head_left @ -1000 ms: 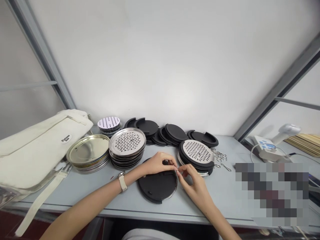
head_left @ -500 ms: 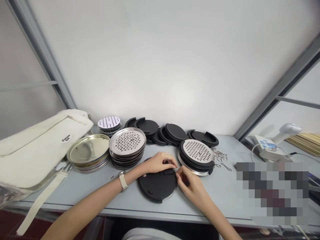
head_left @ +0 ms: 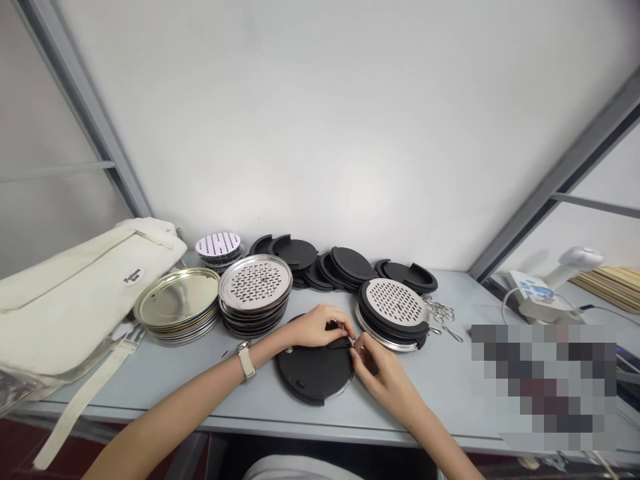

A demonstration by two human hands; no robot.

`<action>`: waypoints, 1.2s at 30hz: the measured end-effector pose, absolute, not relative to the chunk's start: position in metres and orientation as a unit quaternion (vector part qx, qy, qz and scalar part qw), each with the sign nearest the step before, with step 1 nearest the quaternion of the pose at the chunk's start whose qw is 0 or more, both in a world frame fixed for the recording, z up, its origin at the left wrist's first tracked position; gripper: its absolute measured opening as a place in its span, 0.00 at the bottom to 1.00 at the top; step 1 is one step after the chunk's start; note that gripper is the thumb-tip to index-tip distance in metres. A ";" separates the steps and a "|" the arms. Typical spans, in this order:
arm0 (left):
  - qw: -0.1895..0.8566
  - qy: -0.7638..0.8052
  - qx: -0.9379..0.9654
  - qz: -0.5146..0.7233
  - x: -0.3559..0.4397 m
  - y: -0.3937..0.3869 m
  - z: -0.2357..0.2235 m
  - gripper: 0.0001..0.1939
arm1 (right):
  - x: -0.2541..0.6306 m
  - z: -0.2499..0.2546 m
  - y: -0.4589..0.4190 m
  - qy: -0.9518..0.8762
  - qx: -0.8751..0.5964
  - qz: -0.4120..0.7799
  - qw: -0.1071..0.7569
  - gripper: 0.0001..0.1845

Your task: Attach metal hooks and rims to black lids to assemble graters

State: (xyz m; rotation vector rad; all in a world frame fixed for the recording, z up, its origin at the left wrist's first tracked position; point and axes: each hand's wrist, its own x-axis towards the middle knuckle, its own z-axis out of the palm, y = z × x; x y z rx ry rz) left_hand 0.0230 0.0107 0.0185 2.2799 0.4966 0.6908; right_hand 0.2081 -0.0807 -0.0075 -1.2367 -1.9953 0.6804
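Observation:
A round black disc (head_left: 317,373) with a raised partial rim lies flat on the table in front of me. My left hand (head_left: 325,327) reaches over its far side, thumb and fingers closed at the disc's right edge. Close against it, my right hand (head_left: 377,367) pinches at the same spot with thumb and forefinger. A small shiny metal piece (head_left: 351,342) shows between the fingertips; its shape is mostly hidden. To the right, small metal loops with stems (head_left: 440,310) lie loose in a cluster.
Stacked perforated metal discs (head_left: 256,283), gold-rimmed plates (head_left: 177,299) and a cream bag (head_left: 85,287) stand to the left. More black discs (head_left: 353,264) line the wall. A perforated plate in a black holder (head_left: 397,303) sits beyond my right hand. A white scanner (head_left: 575,263) is far right.
Both hands stay at the disc's right edge. Their fingertips have shifted only slightly around the small metal piece; the disc stays in place.

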 end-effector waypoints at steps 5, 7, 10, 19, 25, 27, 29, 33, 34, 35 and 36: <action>0.334 0.198 0.882 0.266 0.024 0.010 0.020 0.08 | 0.208 -0.007 -0.081 -0.772 -0.472 0.261 0.336 0.12; 0.331 0.200 0.883 0.264 0.024 0.009 0.021 0.08 | 0.208 -0.008 -0.081 -0.776 -0.467 0.258 0.337 0.11; 0.332 0.200 0.882 0.267 0.024 0.010 0.021 0.08 | 0.207 -0.008 -0.080 -0.780 -0.463 0.254 0.334 0.11; 0.356 0.208 0.864 0.288 0.025 0.010 0.019 0.07 | 0.208 -0.007 -0.082 -0.783 -0.469 0.245 0.328 0.12; 0.355 0.207 0.866 0.285 0.024 0.010 0.020 0.08 | 0.209 -0.007 -0.082 -0.788 -0.465 0.241 0.324 0.12; 0.357 0.207 0.865 0.286 0.024 0.010 0.019 0.08 | 0.209 -0.007 -0.081 -0.789 -0.463 0.242 0.324 0.12; 0.359 0.207 0.864 0.287 0.024 0.011 0.018 0.08 | 0.209 -0.008 -0.081 -0.789 -0.463 0.242 0.325 0.12; 0.364 0.204 0.862 0.289 0.024 0.011 0.017 0.08 | 0.208 -0.006 -0.082 -0.787 -0.462 0.244 0.327 0.12; 0.366 0.202 0.862 0.289 0.023 0.011 0.017 0.08 | 0.208 -0.006 -0.082 -0.786 -0.462 0.247 0.326 0.12; 0.367 0.200 0.862 0.289 0.023 0.011 0.016 0.08 | 0.208 -0.005 -0.083 -0.785 -0.463 0.252 0.326 0.12; 0.368 0.198 0.862 0.289 0.023 0.011 0.016 0.08 | 0.208 -0.005 -0.083 -0.783 -0.463 0.256 0.326 0.12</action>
